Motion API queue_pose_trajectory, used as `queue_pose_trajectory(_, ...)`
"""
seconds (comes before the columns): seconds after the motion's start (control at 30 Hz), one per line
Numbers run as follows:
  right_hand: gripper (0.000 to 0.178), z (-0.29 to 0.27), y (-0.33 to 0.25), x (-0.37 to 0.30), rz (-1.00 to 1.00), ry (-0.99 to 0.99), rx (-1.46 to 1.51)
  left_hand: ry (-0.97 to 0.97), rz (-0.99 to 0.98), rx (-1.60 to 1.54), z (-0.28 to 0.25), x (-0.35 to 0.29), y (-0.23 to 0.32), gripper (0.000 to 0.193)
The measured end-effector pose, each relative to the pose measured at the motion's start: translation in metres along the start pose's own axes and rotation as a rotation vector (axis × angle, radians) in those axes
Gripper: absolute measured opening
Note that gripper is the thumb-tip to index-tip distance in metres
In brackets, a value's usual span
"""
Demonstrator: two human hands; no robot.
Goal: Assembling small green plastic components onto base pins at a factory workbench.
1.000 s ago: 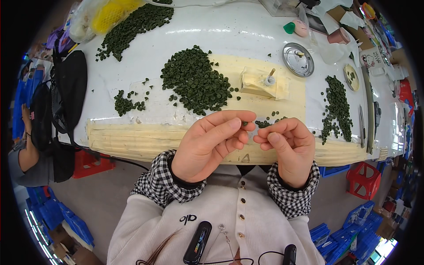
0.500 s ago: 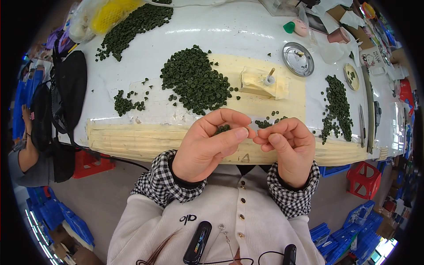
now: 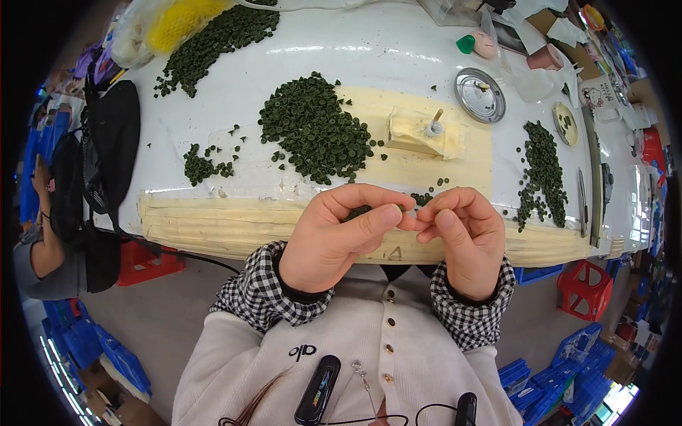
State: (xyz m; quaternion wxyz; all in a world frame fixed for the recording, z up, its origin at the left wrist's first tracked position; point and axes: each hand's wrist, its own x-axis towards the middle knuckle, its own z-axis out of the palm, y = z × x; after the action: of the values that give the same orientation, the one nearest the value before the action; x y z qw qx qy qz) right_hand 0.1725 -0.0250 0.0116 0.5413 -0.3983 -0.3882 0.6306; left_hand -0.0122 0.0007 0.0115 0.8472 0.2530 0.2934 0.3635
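Note:
Just above the table's near edge, my left hand (image 3: 344,238) is closed in a pinch. A sliver of a small dark green round piece (image 3: 401,208) shows between its thumb and forefinger. My right hand (image 3: 465,245) is also pinched, its fingertips almost meeting the left ones; whatever they hold is too small or hidden. Beyond my hands lies a big heap of the same green pieces (image 3: 312,131). A few loose green pieces (image 3: 423,199) sit just past my right fingertips, and others are partly hidden behind my left hand.
A tape-wrapped block (image 3: 415,135) with an upright peg stands beyond my hands. Further right are a round metal lid (image 3: 479,94), another green pile (image 3: 541,170) and tweezers (image 3: 582,202). A black bag (image 3: 114,149) hangs at the left edge, near another person's arm (image 3: 46,234).
My left fingers have shifted slightly down and right, and a bit of the green piece now shows at their tips. My right hand has barely moved.

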Motion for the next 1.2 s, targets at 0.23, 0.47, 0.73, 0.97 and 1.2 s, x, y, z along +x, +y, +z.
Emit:
queue_pose_trajectory(0.23, 0.010, 0.004, 0.004, 0.001, -0.128, -0.022, -0.107, -0.008, 0.013, 0.006, -0.002, 0.003, -0.009, 0.019)
queue_pose_trajectory(0.47, 0.015, 0.010, 0.006, 0.001, -0.276, 0.027, -0.337, 0.041, 0.013, 0.003, 0.002, 0.004, -0.012, 0.018)
queue_pose_trajectory(0.73, 0.014, 0.023, 0.008, -0.002, -0.391, 0.160, -0.503, 0.084, 0.080, 0.064, 0.004, 0.004, -0.015, 0.017)
queue_pose_trajectory(0.97, 0.022, 0.029, 0.010, -0.004, -0.564, 0.154, -0.720, 0.090, 0.179, -0.054, 0.004, 0.007, -0.018, 0.016)
queue_pose_trajectory(1.2, 0.020, 0.018, 0.008, -0.005, -0.383, 0.073, -0.448, -0.078, 0.060, -0.026, -0.005, 0.005, -0.015, 0.015)
